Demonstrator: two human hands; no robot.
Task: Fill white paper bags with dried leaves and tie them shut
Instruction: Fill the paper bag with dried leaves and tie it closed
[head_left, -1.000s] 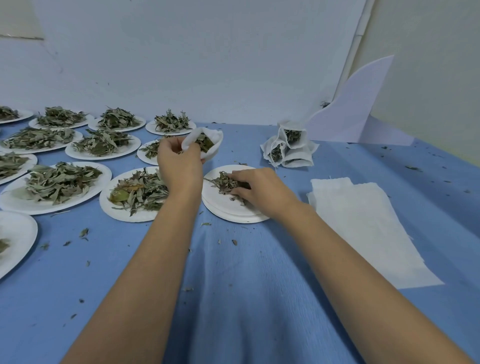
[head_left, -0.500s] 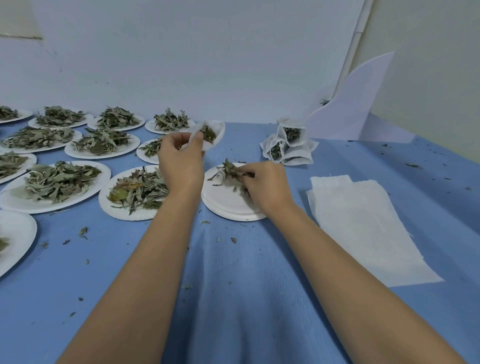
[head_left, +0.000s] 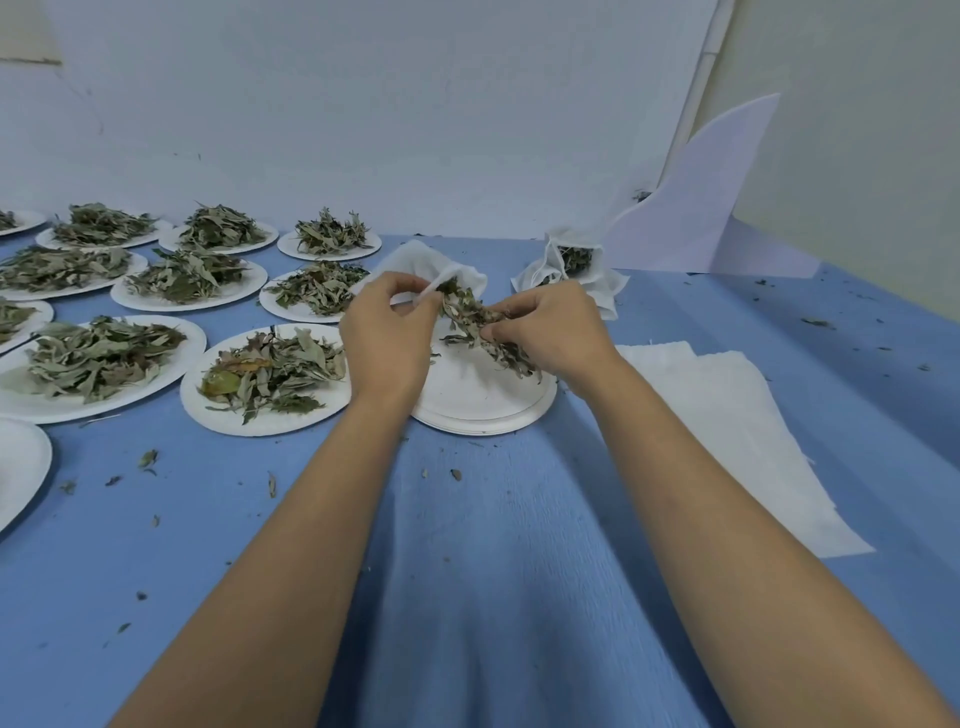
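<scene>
My left hand (head_left: 387, 332) pinched the rim of the white paper bag (head_left: 415, 262) and held its mouth open above the near plate (head_left: 483, 410). My right hand (head_left: 550, 330) pinched a bunch of dried leaves (head_left: 478, 325). The tip of the bunch was right at the bag's mouth.

I think the bag was very light and soft, so it could fold shut or tear if I pulled hard. The rim was the best place to hold it, with finger and thumb. The leaves looked dry and crumbly (bits lay all over the blue table (head_left: 493, 571)). A gentle pinch in the middle of the bunch seemed right.

I could not tell how much was in the bag. The near plate was almost bare, with only crumbs. The next plate (head_left: 322, 410) had a full pile of leaves, and so did more plates behind it. Some filled bags (head_left: 571, 265) sat at the back, with leaves showing inside. A stack of flat bags (head_left: 727, 415) lay on my right.
</scene>
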